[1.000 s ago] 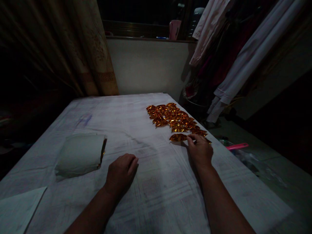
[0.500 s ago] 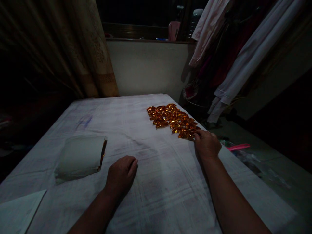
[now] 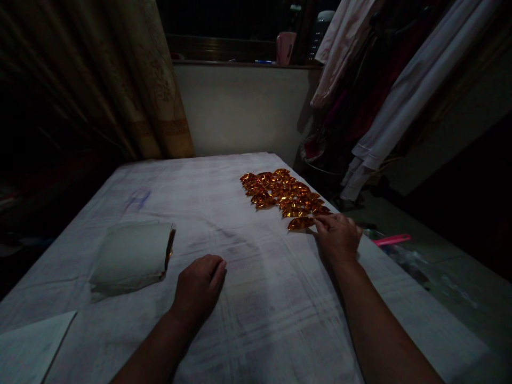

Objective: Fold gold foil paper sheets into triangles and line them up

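Several folded gold foil pieces (image 3: 283,192) lie in rows on the right side of a table covered with a white cloth (image 3: 224,213). My right hand (image 3: 339,237) rests at the near end of the rows, its fingertips pinching the nearest gold foil piece (image 3: 301,223). Palm down on the cloth near the middle lies my left hand (image 3: 199,288), fingers loosely curled, holding nothing. A curled stack of paper (image 3: 130,256) with a gold inner face lies to its left.
A pale sheet (image 3: 28,346) lies at the near left corner. A curtain (image 3: 120,80) hangs at the back left, clothes (image 3: 384,90) hang at the right. A pink object (image 3: 390,240) lies on the floor beyond the table's right edge.
My right hand carried a gold piece from the near side up to the rows, then drew back slightly with its fingertips on the nearest piece. My left hand stayed put.
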A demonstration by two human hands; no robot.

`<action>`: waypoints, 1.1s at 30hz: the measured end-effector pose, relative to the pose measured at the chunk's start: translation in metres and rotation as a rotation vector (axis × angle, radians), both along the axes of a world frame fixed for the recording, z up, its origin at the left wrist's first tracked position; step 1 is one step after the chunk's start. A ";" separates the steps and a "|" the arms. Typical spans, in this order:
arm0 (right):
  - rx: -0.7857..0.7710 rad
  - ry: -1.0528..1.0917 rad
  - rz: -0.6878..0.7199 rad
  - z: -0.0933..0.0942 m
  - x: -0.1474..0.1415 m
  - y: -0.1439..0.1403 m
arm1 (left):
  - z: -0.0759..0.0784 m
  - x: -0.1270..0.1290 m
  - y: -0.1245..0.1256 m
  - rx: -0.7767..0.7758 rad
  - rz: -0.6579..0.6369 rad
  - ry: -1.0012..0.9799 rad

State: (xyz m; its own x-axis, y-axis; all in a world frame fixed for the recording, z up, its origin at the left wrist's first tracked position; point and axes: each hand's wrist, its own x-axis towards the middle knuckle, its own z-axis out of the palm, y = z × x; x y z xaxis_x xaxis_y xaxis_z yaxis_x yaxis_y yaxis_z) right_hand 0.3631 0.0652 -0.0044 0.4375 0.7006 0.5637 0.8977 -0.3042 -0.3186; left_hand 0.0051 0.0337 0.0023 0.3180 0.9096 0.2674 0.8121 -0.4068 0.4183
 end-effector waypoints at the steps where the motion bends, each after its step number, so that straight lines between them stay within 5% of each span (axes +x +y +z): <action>1: 0.004 0.000 0.002 -0.002 -0.001 0.001 | 0.000 0.000 0.000 -0.001 0.001 0.001; 11: -0.009 -0.054 -0.075 -0.003 -0.004 0.005 | 0.000 0.000 0.000 0.001 -0.002 0.004; 22: -0.272 -0.133 0.105 -0.004 -0.023 0.002 | 0.000 0.000 0.001 -0.002 -0.001 0.009; 33: -0.302 -0.142 0.101 -0.006 -0.026 0.009 | 0.000 0.000 0.000 0.010 -0.006 0.003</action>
